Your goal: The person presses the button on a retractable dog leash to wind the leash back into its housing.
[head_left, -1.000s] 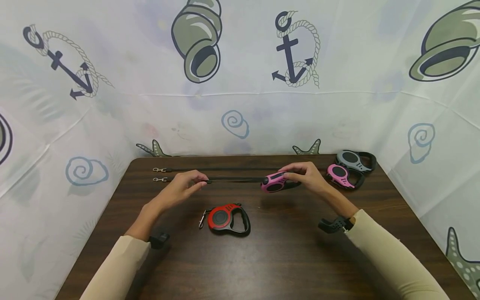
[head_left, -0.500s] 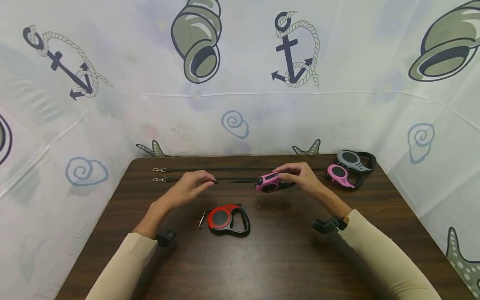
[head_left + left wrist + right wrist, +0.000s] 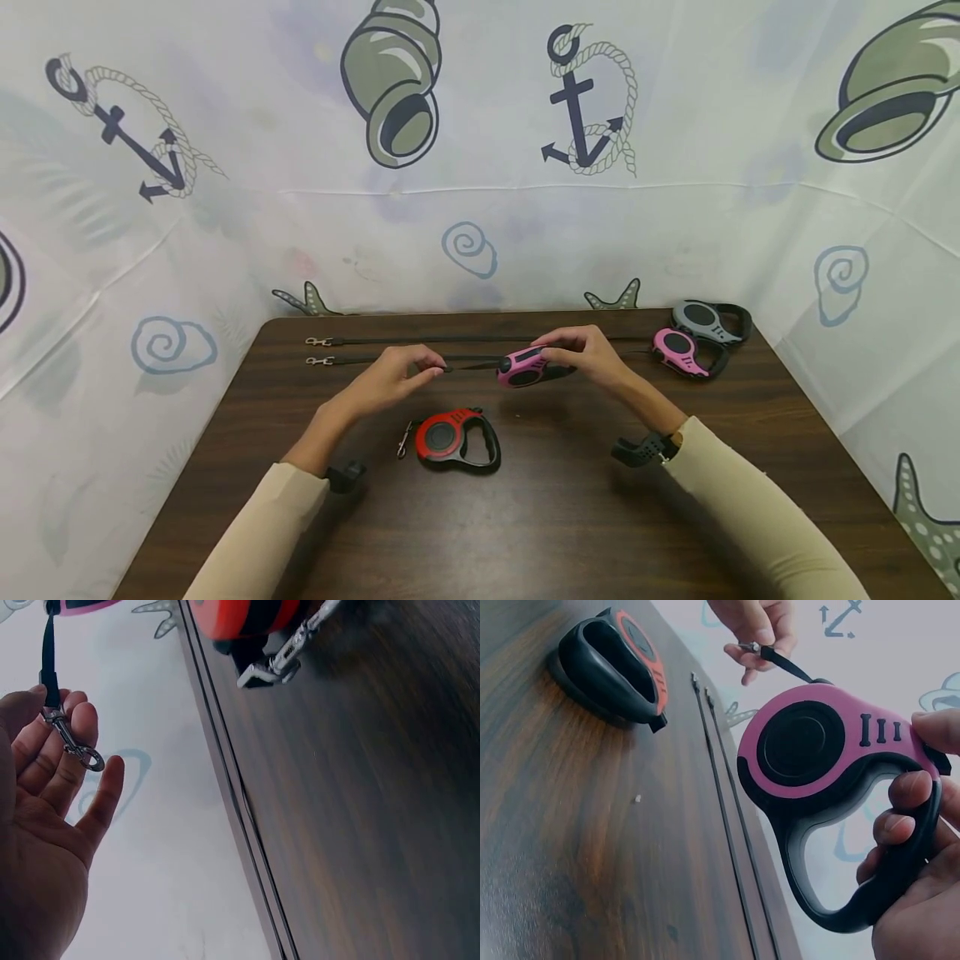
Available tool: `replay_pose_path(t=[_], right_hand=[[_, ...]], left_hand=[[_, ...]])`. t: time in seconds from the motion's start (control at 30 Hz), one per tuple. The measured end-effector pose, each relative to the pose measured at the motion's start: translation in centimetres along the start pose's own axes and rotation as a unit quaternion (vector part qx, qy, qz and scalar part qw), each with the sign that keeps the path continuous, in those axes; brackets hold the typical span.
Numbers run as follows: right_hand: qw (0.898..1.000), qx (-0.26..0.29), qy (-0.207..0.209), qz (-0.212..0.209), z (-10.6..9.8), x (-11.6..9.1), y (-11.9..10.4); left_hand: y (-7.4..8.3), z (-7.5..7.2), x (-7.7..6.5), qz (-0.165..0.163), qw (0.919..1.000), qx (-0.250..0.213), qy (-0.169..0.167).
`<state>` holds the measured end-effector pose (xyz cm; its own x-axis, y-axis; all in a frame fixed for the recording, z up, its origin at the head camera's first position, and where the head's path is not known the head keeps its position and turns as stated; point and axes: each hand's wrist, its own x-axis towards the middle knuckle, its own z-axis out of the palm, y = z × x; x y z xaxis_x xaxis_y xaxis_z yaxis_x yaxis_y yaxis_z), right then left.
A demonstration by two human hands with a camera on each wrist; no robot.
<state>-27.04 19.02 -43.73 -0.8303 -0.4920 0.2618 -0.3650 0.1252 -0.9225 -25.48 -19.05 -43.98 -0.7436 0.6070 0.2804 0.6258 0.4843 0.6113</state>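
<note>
Above the table's far half, my right hand point(image 3: 592, 358) holds a pink and black retractable dog leash point(image 3: 522, 367). In the right wrist view, fingers curl through its black loop handle point(image 3: 859, 919) and the thumb lies near the button. My left hand point(image 3: 393, 379) pinches the end of its black strap point(image 3: 49, 656) beside the metal snap clip point(image 3: 71, 742), which hangs over the fingers. Between the hands runs a short length of strap. Closer to me, a red and black retractable leash point(image 3: 440, 435) lies on the table, its clip point(image 3: 404, 440) at its left.
At the table's back right lie a grey retractable leash point(image 3: 700, 314) and another pink one point(image 3: 677, 349). Two black straps stretch left across the back, ending in metal clips point(image 3: 318, 341). A patterned white cloth point(image 3: 480, 250) hangs behind the wooden table point(image 3: 525, 517).
My left hand has moved right with the clip, and my right hand has moved left with the pink leash. The strap between them has become shorter. The red leash stays put.
</note>
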Motion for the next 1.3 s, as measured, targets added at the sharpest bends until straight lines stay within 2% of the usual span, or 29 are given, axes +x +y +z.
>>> replay_pose_path(t=[0.57, 0.77, 1.0, 1.3], right_hand=[[1.0, -0.003, -0.027, 0.0, 2.1, 1.1, 0.5], [1.0, -0.01, -0.025, -0.006, 2.6, 1.4, 0.6], [1.0, -0.006, -0.009, -0.01, 3.3, 1.8, 0.6], [1.0, 0.024, 0.014, -0.009, 4.4, 2.6, 0.4]], left_hand=[[0.6, 1.4, 1.2, -0.013, 0.9995, -0.019, -0.023], [0.6, 1.7, 1.5, -0.008, 0.9994, -0.025, -0.024], [0.8, 1.9, 1.9, -0.002, 0.9997, -0.025, -0.008], [0.6, 2.0, 1.9, 0.006, 0.9988, -0.043, 0.022]])
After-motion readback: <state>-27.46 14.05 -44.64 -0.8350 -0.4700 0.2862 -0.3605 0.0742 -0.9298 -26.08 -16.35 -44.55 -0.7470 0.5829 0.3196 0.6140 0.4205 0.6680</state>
